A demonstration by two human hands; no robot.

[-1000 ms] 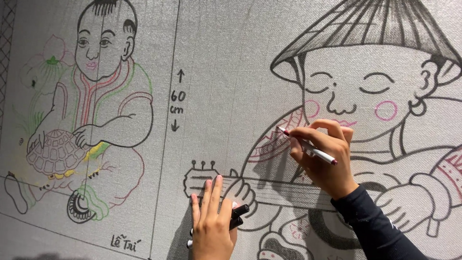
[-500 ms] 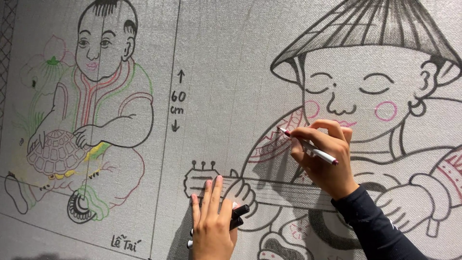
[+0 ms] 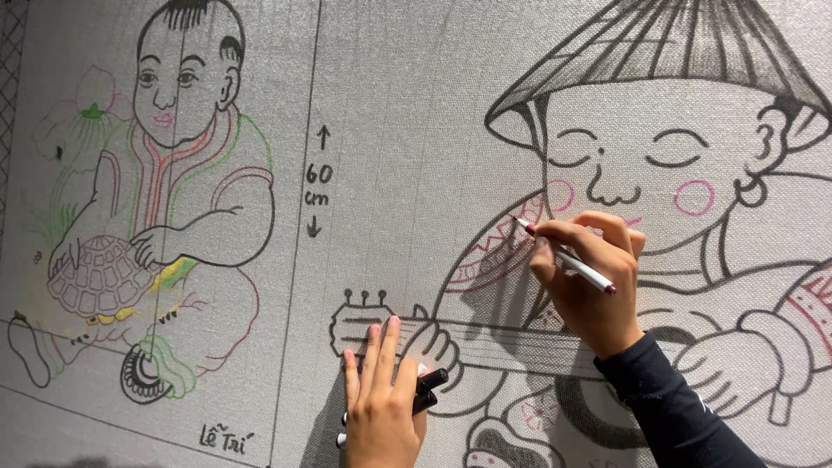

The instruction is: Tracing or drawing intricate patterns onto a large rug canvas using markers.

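Surface: We work on a pale grey woven fabric panel (image 3: 399,113) hung upright, drawn in black outline with two figures.
Right hand: Our right hand (image 3: 589,286) has its fingers clenched around a white marker with a dark red tip (image 3: 568,257), held like a pen, the tip up and to the left.
Marker position: The tip touches the patterned shoulder band (image 3: 498,247) of the figure in the conical hat (image 3: 659,52), just left of the pink cheek circle.
Left hand: Our left hand (image 3: 379,399) lies flat against the fabric, fingers extended upward, with spare black markers (image 3: 425,392) pinned under the thumb side.
Left-hand location: It rests just below the neck of the drawn string instrument (image 3: 373,325).
Technique: We judge that short strokes following the black outlines will keep the red inside the band pattern.
Bracing: We advise keeping the left palm pressed so the cloth does not give under the tip.
Risk: The heel of the right hand sits near fresh lines, so smearing is possible.
Adjacent drawing: The seated child with a turtle (image 3: 165,199) at left is already partly coloured.
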